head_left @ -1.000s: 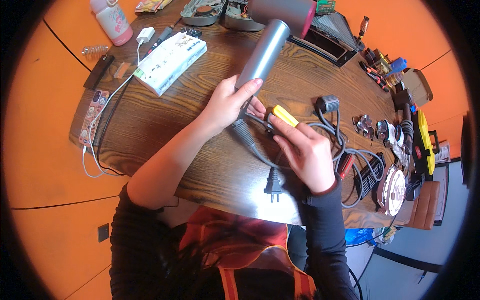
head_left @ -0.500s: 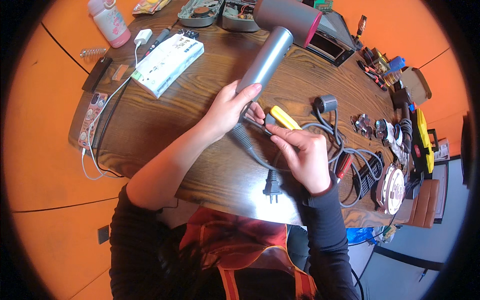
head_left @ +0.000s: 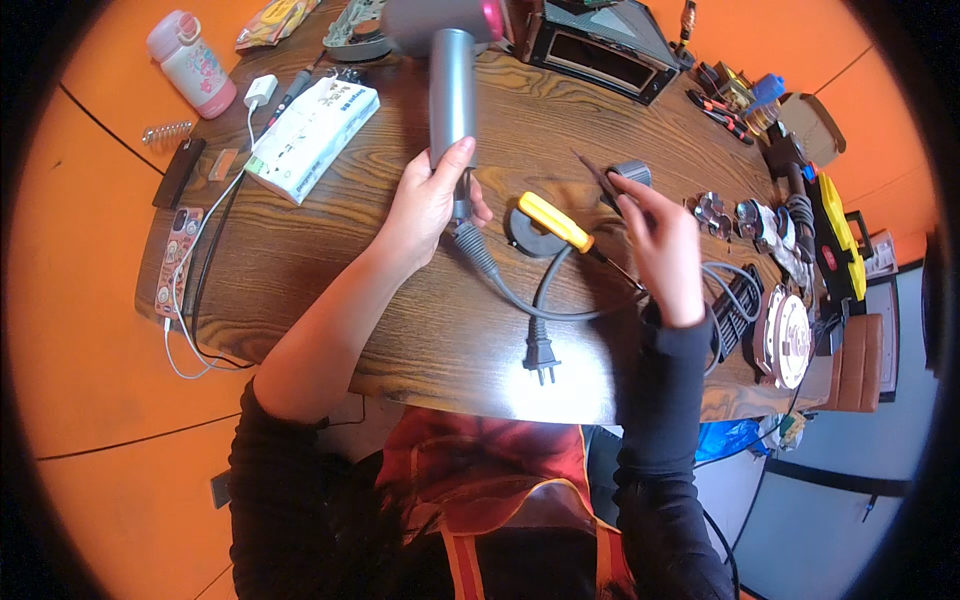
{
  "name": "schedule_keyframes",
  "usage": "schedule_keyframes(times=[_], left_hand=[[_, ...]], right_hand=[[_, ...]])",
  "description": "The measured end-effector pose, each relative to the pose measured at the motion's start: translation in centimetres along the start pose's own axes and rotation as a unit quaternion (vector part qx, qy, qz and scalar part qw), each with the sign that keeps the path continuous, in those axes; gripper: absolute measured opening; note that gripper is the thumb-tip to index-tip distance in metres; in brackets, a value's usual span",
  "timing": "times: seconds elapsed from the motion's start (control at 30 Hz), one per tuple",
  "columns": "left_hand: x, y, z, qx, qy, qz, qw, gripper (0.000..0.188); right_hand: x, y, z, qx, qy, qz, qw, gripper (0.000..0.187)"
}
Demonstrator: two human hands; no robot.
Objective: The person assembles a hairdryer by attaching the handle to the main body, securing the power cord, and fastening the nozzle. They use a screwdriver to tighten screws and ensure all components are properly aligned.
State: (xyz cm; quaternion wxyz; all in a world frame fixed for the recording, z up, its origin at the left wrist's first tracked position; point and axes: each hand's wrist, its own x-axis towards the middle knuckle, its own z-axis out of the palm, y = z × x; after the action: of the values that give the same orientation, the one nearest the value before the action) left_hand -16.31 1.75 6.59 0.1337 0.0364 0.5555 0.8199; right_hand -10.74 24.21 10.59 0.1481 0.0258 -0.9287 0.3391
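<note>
My left hand (head_left: 424, 212) is wrapped round the lower handle of a grey hair dryer (head_left: 452, 95), held up over the table with its pink-rimmed head at the far end. From the handle's bottom runs a ribbed grey cord, and its two-pin plug (head_left: 541, 352) lies near the table's front edge. My right hand (head_left: 660, 235) pinches a slim dark pointed tool (head_left: 594, 176), which looks like tweezers. Between the hands lies a yellow-handled screwdriver (head_left: 556, 220), resting across a round dark disc (head_left: 530, 236). Just beyond my right fingers is a ridged dark cylinder (head_left: 632, 174).
At left are a white box (head_left: 313, 140), a power strip (head_left: 180, 262) and a pink-white bottle (head_left: 193, 65). A black metal box (head_left: 600, 50) stands at the back. On the right are small metal parts (head_left: 712, 215), a round white part (head_left: 784, 340) and a yellow-black case (head_left: 838, 238).
My right hand has drawn away from the dryer's lower end, moving right with the slim tool. The dryer has shifted left and stands more upright in my left hand.
</note>
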Motion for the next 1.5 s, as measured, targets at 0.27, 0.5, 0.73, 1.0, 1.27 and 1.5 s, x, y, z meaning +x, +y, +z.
schedule_keyframes(times=[0.27, 0.5, 0.73, 1.0, 1.27, 1.5], left_hand=[[0.0, 0.1, 0.3, -0.008, -0.014, -0.022, 1.0, 0.035], [-0.7, 0.3, 1.1, 0.023, -0.027, -0.017, 0.999, 0.038], [-0.7, -0.3, 1.1, 0.035, -0.059, -0.037, 0.997, 0.038], [-0.6, -0.5, 1.0, 0.049, -0.079, -0.039, 0.995, 0.039], [-0.8, -0.2, 1.2, 0.043, -0.064, -0.047, 0.996, 0.04], [-0.7, -0.1, 1.2, 0.046, -0.054, -0.046, 0.996, 0.04]], right_hand=[[0.0, 2.3, 2.9, -0.076, -0.004, -0.113, 0.991, 0.028], [-0.1, 0.9, 2.5, -0.056, 0.025, -0.102, 0.993, 0.021], [-0.8, -0.1, 3.6, -0.053, -0.03, -0.12, 0.991, 0.025], [-0.6, 0.2, 3.5, 0.024, -0.032, -0.049, 0.998, 0.02], [0.3, 1.9, 0.8, 0.005, 0.156, 0.027, 0.987, 0.017], [0.1, 4.4, 0.4, -0.23, 0.174, 0.033, 0.957, 0.021]])
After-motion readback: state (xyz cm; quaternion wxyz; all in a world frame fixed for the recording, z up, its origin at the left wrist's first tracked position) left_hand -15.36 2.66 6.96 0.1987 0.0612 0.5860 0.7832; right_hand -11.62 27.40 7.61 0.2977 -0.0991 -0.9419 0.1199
